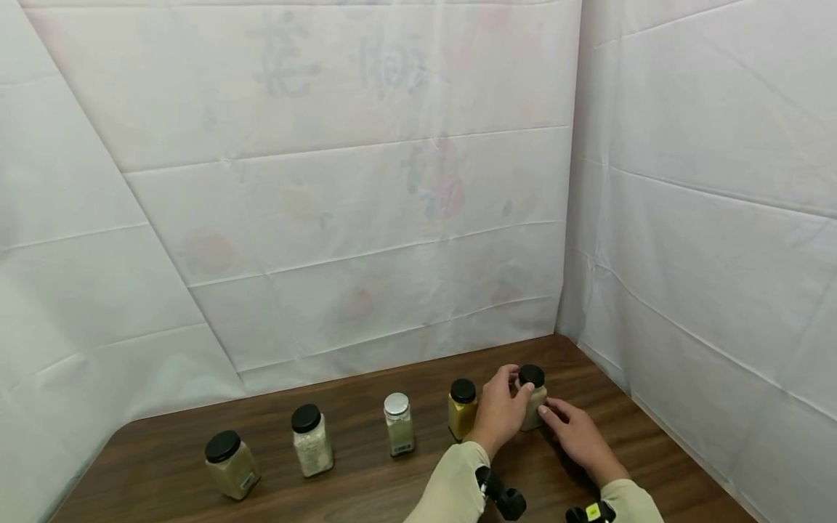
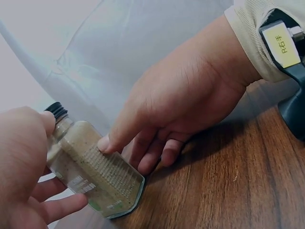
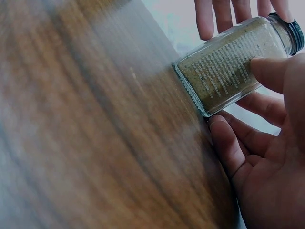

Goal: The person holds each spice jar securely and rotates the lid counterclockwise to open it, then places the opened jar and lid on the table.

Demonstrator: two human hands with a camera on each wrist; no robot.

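Observation:
A glass spice jar (image 1: pixel 534 416) with a black cap, holding a greyish-beige powder, stands at the right end of the row. My left hand (image 1: pixel 500 410) grips it near the cap, its thumb against the cap in the left wrist view. From the other side my right hand (image 1: pixel 578 436) holds the jar's body. The right thumb presses on the printed face of the jar (image 3: pixel 224 67) in the right wrist view, with other fingers partly hidden behind. A jar of yellow powder (image 1: pixel 462 414) stands just left of my left hand.
Farther left on the wooden table (image 1: pixel 353 494) stand a silver-capped jar (image 1: pixel 399 428), a black-capped jar of pale contents (image 1: pixel 313 444) and a black-capped beige jar (image 1: pixel 233 468). White sheets (image 1: pixel 392 254) hang behind the table and along its right side.

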